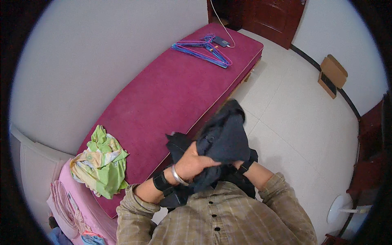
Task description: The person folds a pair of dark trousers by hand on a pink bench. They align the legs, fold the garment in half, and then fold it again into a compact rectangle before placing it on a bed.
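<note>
A dark, nearly black garment (228, 137) hangs bunched in front of my body, beside the long edge of the magenta mattress (153, 101). My left hand (194, 163) grips the cloth, thumb laid across the top of a fold. Of my right hand (238, 164) only a small part by the wrist shows; the fabric covers its fingers, and the hand is inside or behind the cloth. Part of the garment reaches over the mattress edge on the left. Its upper end is slightly blurred.
Pink and blue clothes hangers (208, 50) lie stacked at the mattress's far end, beside a dark device (221, 41) with a white cable. A crumpled green-and-yellow cloth (105, 165) rests at the near left. An opened cardboard box (333, 73) stands by the right wall.
</note>
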A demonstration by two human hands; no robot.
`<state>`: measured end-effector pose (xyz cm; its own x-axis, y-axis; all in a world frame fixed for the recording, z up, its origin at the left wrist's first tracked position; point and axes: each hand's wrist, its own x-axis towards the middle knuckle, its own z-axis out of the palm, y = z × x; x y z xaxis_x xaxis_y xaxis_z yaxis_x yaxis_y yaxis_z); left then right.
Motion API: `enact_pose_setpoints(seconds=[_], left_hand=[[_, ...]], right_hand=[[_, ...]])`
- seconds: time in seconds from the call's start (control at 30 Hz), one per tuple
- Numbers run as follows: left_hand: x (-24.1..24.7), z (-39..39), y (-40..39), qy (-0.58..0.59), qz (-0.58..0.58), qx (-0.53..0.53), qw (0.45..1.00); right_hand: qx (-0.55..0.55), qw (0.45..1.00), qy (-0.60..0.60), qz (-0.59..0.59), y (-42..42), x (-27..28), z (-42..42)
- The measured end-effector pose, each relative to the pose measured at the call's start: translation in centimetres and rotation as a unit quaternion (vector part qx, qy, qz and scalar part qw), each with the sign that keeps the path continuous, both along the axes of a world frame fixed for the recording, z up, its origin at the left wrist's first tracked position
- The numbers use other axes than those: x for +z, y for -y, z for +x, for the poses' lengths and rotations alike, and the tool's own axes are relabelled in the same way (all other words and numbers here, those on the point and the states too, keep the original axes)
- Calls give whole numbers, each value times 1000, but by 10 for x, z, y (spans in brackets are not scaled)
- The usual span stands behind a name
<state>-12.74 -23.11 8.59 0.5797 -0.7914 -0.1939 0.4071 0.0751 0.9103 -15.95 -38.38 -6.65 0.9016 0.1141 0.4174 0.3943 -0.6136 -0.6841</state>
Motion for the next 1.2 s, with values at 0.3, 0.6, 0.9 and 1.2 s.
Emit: enact_pose_setpoints(seconds=[0.3, 0.6, 0.9, 1.2], left_hand=[[-14, 5, 2, 377, 86, 110, 916], [-53, 26, 7, 342, 106, 105, 928], [-40, -7, 18, -45, -52, -85, 994], [-25, 17, 24, 514, 115, 226, 820]], right_hand=[[-52, 902, -94, 419, 45, 70, -13], [3, 902, -197, 385, 27, 37, -52], [-19, 905, -170, 389, 30, 17, -33], [-35, 875, -142, 461, 47, 34, -34]])
